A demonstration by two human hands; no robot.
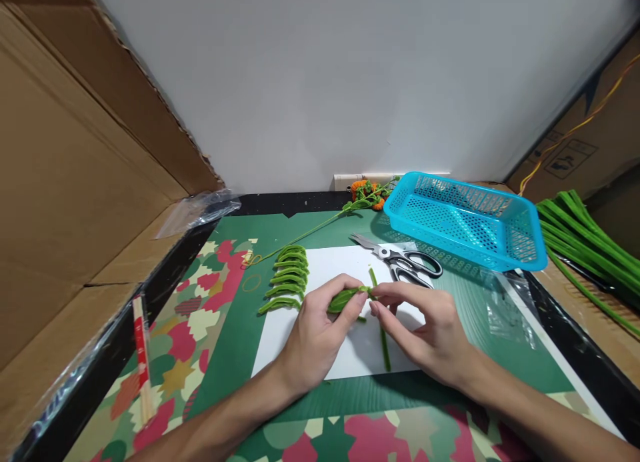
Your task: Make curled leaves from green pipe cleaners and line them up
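My left hand [317, 332] pinches a leaf shape of green pipe cleaner [341, 301] between thumb and fingers. At the leaf's right tip, my right hand [430, 325] has its thumb and forefinger closed together. The fingers partly hide that tip. Under my hands a straight green pipe cleaner [385, 350] lies on a white sheet of paper [350, 355]. Left of my left hand, several bent green pipe cleaner pieces [289, 278] are lined up along the paper's edge. Scissors [384, 253] with black and grey handles lie just beyond my hands, blades slightly apart.
A blue perforated basket [465, 249] stands at the back right, beside an orange pipe cleaner flower [361, 190] with a long green stem. Green pipe cleaners [590, 249] are bundled far right. Chopsticks [143, 362] in a red-and-white wrapper lie left. Cardboard [100, 115] walls the left side.
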